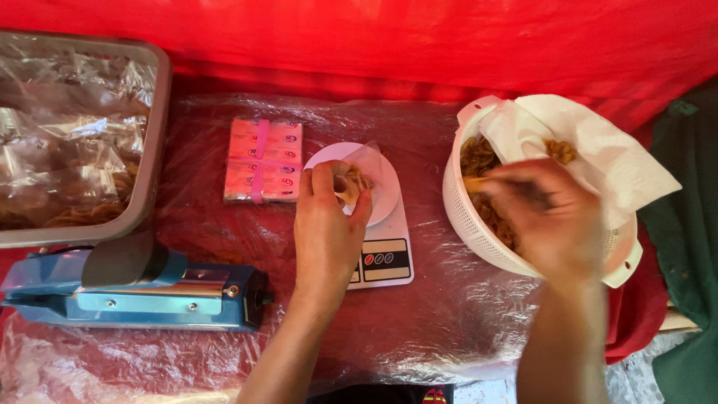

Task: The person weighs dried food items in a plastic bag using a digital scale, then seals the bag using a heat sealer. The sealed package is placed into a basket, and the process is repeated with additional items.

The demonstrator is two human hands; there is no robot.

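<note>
a small clear bag (pixel 357 178) with a few fried snack pieces inside sits at the centre of the frame, on the round white plate of a kitchen scale (pixel 378 232). the left hand (pixel 327 224) pinches the bag's mouth between thumb and fingers, holding it open over the scale plate. right of centre, the right hand (pixel 550 217) is blurred and reaches down into a white colander (pixel 479 224) lined with white paper (pixel 598 150); its fingers curl around what looks like a pinch of the brown fried snacks (pixel 479 161) heaped there, though the blur hides the grip itself. just left of the scale lies a pink packet bundle (pixel 263 159) tied with a pink band. in the lower left of the frame a blue heat sealer (pixel 142 288) with a dark handle rests on the desk (pixel 419 314), which is covered in crinkled clear plastic over red cloth. in the upper left a grey tray (pixel 153 150) holds filled, sealed clear bags. red sheeting (pixel 419 37) fills the top of the frame, and dark green fabric (pixel 692 224) shows at the right edge.
</note>
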